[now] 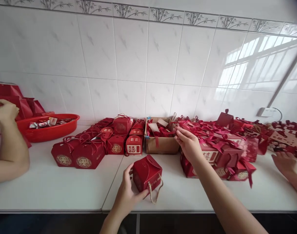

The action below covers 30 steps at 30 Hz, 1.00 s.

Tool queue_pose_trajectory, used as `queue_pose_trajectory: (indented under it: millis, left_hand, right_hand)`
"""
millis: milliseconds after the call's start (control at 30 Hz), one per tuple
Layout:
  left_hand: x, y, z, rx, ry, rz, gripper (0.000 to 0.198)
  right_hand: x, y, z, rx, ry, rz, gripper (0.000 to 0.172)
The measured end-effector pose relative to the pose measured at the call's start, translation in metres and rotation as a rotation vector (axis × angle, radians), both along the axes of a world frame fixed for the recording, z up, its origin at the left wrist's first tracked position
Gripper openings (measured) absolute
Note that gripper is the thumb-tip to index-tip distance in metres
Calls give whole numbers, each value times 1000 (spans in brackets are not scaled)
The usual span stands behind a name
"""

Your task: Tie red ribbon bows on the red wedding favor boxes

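A red gift box [148, 174] with a twisted rope handle is gripped in my left hand [128, 188], fingers behind it and thumb along its lower front. The box is tilted, just over the front of the white counter [75, 191]. My right hand [188, 143] reaches to the right rim of an open cardboard box [161, 145] holding red ribbon-like pieces and pale cards. Its thumb and fingers are pinched together; what is between them, if anything, I cannot make out. Right beside that forearm stands a pile of red boxes with ribbon bows [221, 154].
Rows of red gift boxes [88, 156] stand left of the cardboard box. A red basin [48, 133] of small wrapped pieces is further left, by another person's arm [14, 146]. More red packages [285, 136] and another person's hand [286, 164] are at right. A tiled wall [131, 61] backs the counter.
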<state>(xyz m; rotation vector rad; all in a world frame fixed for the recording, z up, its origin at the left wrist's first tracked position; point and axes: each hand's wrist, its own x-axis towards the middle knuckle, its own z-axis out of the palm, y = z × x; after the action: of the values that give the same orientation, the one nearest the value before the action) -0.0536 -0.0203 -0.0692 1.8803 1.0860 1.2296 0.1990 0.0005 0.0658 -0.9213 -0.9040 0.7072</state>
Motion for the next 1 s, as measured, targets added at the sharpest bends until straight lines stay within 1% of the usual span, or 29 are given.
queue_pose_trajectory:
  millis: [67, 133, 167, 233, 267, 300, 333, 367, 400, 433, 500, 533, 567, 633, 700, 800, 867, 933, 1000]
  left_hand:
    - [17, 1, -2, 43, 40, -35, 83]
    - [37, 0, -3, 119, 84, -45, 85]
    - [46, -3, -3, 173, 111, -17, 87]
    - [61, -16, 3, 302, 140, 102, 89]
    - [65, -26, 9, 368, 133, 175, 83]
    - [67, -38, 16, 424, 107, 230, 71]
    - [67, -52, 24, 473, 57, 263, 54]
    - [66, -67, 33, 511, 15, 247, 37]
    - [64, -82, 43, 533, -9, 210, 30]
    - [62, -95, 52, 578, -19, 136, 26]
    - [59, -116, 68, 640, 52, -15, 27]
    - [58, -123, 73, 652, 98, -82, 29]
    - [57, -127, 77, 651, 140, -136, 30]
    - [54, -132, 80, 620, 193, -219, 31]
    - [49, -135, 77, 581, 226, -275, 29]
    - [38, -141, 63, 535, 280, -316, 27]
    - [31, -145, 48, 517, 290, -302, 26]
    - [26, -148, 31, 522, 275, -288, 25]
    - [22, -150, 13, 527, 245, -302, 22]
  right_hand:
    - [0, -39, -13, 76, 179, 158, 27]
    - [-3, -70, -27, 75, 326, 262, 27]
    - [-6, -83, -33, 62, 396, 299, 26]
    - [-13, -104, -45, 46, 546, 362, 26]
    - [-17, -114, -50, 43, 610, 394, 27]
    - [-21, -122, -54, 42, 659, 427, 28]
    - [-26, -130, -58, 40, 695, 458, 29]
    - [-30, -138, -61, 36, 722, 489, 29]
    - [-34, -146, -63, 31, 745, 518, 28]
    - [-38, -154, -65, 24, 766, 544, 27]
    - [-46, -168, -69, 1, 808, 592, 27]
    - [-50, -174, -71, -17, 825, 617, 29]
    - [-54, -180, -73, -35, 838, 640, 31]
    - [-62, -189, -79, -59, 853, 668, 34]
    - [-69, -195, -86, -53, 852, 671, 34]
    - [-79, -201, -100, -49, 822, 668, 32]
    - [-83, -205, -113, -92, 823, 659, 37]
    - [-86, -210, -128, -176, 855, 643, 49]
    - [-88, -217, -147, -271, 890, 626, 62]
